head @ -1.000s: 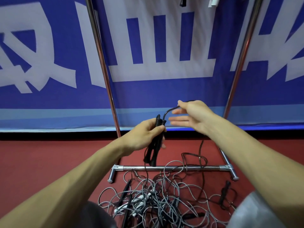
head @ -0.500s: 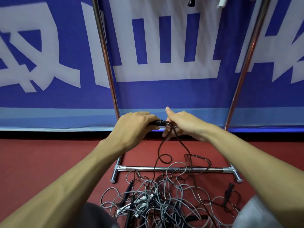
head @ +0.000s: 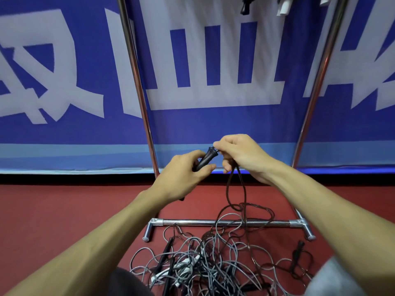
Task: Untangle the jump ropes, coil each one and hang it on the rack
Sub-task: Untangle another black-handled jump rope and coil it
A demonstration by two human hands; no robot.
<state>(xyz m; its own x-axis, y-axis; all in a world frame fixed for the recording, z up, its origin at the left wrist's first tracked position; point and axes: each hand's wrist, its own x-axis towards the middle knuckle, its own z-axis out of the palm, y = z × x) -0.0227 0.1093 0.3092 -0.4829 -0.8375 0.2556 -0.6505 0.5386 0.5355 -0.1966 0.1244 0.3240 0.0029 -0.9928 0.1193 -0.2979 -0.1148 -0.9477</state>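
Observation:
My left hand grips the black ribbed jump rope handle, held slanted at chest height. My right hand pinches the handle's tip and curls around the dark cord, which drops as two strands toward the floor. Below lies a tangled pile of grey and dark jump ropes with black and white handles mixed in. The chrome rack stands just beyond the pile, its two uprights rising on either side of my hands.
A blue and white banner hangs behind the rack. The floor is red. Black and white handles hang from the top of the frame. One black handle lies apart at the right of the pile.
The handle has tilted so its tip points up and right. My right hand has closed around the cord at the handle's tip, and both hands have moved slightly higher.

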